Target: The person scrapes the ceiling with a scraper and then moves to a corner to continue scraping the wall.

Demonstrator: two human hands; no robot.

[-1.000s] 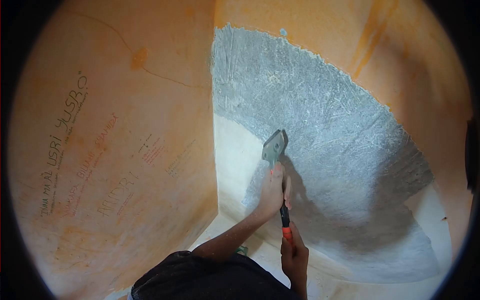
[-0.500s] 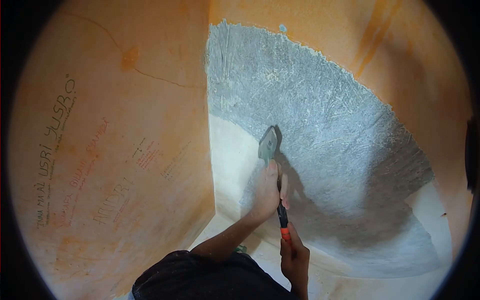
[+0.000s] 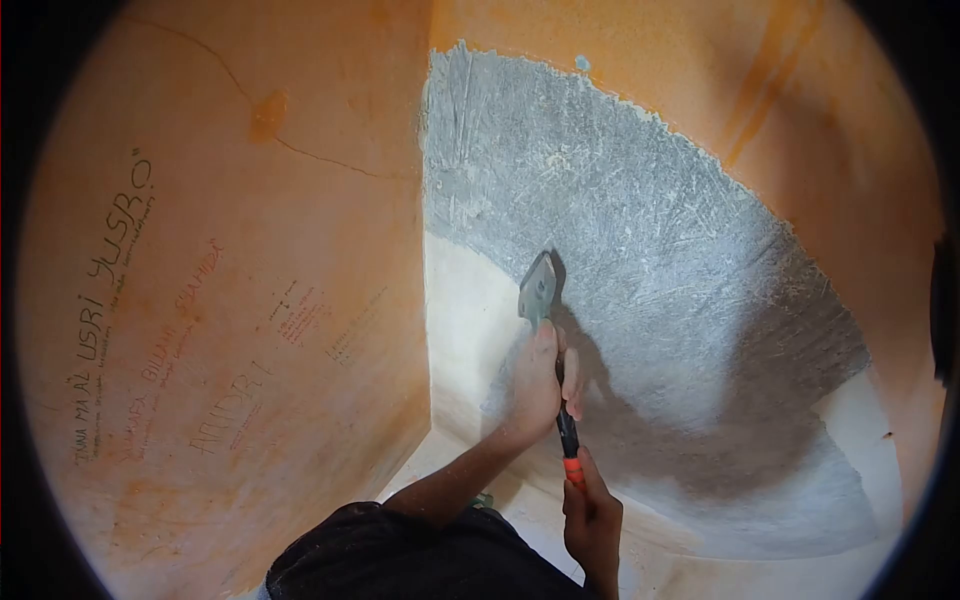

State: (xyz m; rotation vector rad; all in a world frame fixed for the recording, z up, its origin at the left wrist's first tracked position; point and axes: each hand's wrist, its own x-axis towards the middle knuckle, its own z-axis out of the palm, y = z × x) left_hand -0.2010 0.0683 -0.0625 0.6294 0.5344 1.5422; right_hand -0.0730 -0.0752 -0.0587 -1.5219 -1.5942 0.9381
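Note:
A long-handled scraper (image 3: 541,287) with a wide metal head, a black shaft and an orange-red band is held up against the wall. My left hand (image 3: 538,385) is closed around the shaft just below the head, its thumb lying along the neck. Lower down, by the orange-red band, my right hand (image 3: 592,515) grips the handle. The blade's tip lies at the border between the rough grey scraped patch (image 3: 640,230) and a smooth white area (image 3: 465,310). A dark shadow falls to the right of the tool.
To the left stands an orange wall (image 3: 250,220) with handwriting and a thin crack, meeting the scraped wall at a corner. Orange paint (image 3: 680,50) borders the grey patch above. A dark object (image 3: 943,310) shows at the far right edge.
The view has shifted slightly, so the walls sit a little farther right. Against the wall, the scraper head is slightly farther left; both hands keep their hold.

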